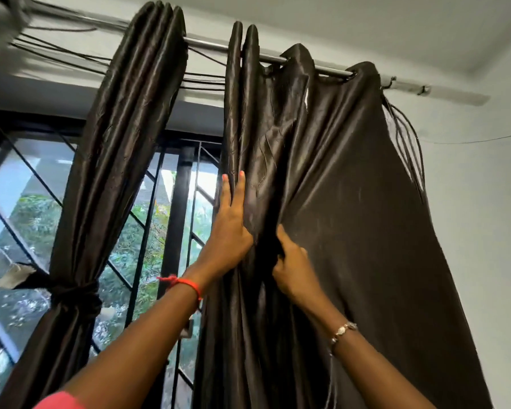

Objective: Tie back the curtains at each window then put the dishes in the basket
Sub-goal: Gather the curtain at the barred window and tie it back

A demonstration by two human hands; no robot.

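Note:
Two dark brown satin curtains hang from a metal rod (278, 59) over a barred window (171, 202). The left curtain (124, 143) is gathered and bound with a dark tie (77, 293) low down. The right curtain (351, 216) hangs loose and partly spread. My left hand (229, 228) lies with straight fingers against the right curtain's left folds. My right hand (291, 267) grips a fold of the same curtain just to the right, its fingers hidden in the cloth.
Dark cords (71, 54) run along the wall above the window, and more cords (408, 149) hang at the rod's right end. A white wall (484, 231) stands to the right of the curtain. Trees show through the glass.

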